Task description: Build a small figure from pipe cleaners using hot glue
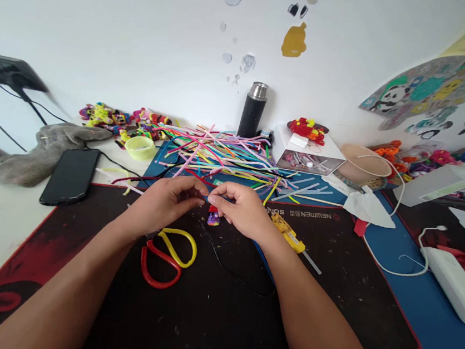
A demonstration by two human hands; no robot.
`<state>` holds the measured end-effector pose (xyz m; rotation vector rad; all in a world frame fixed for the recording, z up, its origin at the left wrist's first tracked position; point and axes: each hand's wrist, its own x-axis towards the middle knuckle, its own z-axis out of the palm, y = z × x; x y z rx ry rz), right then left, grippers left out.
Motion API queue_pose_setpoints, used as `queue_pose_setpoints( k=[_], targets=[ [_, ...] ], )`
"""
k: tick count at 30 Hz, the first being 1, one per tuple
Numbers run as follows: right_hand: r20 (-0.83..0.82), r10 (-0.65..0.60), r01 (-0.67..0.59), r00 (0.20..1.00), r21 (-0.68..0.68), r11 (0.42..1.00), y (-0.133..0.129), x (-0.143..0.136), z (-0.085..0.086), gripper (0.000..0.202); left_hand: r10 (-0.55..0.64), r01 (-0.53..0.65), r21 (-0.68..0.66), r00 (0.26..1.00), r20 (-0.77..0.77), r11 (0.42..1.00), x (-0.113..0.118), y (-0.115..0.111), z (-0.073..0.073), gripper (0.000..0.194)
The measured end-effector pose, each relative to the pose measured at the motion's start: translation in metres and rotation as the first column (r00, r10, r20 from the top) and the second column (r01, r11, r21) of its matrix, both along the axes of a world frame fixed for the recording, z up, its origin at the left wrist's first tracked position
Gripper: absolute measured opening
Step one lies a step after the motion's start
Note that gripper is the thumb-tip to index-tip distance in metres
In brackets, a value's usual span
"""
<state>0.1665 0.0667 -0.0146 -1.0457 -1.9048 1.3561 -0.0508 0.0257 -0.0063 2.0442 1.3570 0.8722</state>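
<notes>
Forearms (81, 280) | left hand (166, 201), right hand (240, 208): grip pinched, contents unclear | red-purple piece (213, 217) just below | scissors (166, 256) nearby

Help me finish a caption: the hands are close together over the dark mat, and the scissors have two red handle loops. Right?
Not quite: in the head view, the scissors have one red loop and one yellow loop. The left hand and right hand are close together over the dark mat.

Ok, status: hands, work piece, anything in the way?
Left hand, right hand: close together, grip unclear. Red-and-purple piece by right hand's fingers. Scissors, yellow tool nearby, seemingly not blocking.
</notes>
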Motion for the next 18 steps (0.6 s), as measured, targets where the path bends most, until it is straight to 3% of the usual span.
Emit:
queue_pose_setpoints(
  k=[5, 18],
  targets=[
    [-0.002, 0.010, -0.010, 1.000, -0.006, 1.000, 0.0003, -0.0001, -0.0009, 0.016, 0.006, -0.004, -0.056, 0.999, 0.033, 0.998, 0.0006, -0.0008, 0.0012, 0.016],
    [0.003, 0.039, -0.039, 0.999, -0.060, 0.997, -0.0020, -0.0012, -0.0020, 0.018, 0.041, -0.040, 0.034, 0.998, -0.037, 0.999, 0.0032, -0.0018, 0.0005, 0.013]
  ],
)
